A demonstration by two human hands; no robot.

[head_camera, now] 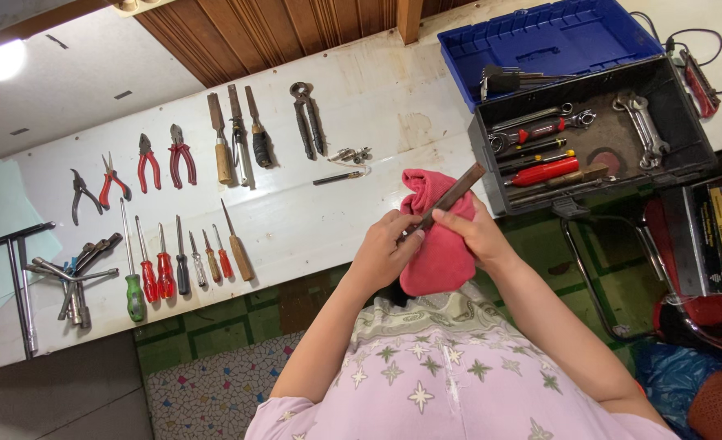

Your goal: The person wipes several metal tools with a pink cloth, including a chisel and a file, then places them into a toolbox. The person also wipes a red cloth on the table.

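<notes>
My left hand [384, 248] and my right hand [473, 231] meet over the front edge of the white table [377, 98]. Between them is a pink-red cloth [438, 253], bunched up and hanging down. A brown wooden-handled tool [457, 194] pokes out of the cloth toward the upper right. My right hand grips the cloth around the tool's lower part. The fingers of my left hand pinch the tool's dark end through the cloth.
Pliers [165, 161], chisels [234, 134], pincers [307, 118] and screwdrivers [173, 261] lie in rows on the table. Metal wrenches [67, 273] rest at the left. An open toolbox [593, 134] with a blue lid sits at the right, holding several tools.
</notes>
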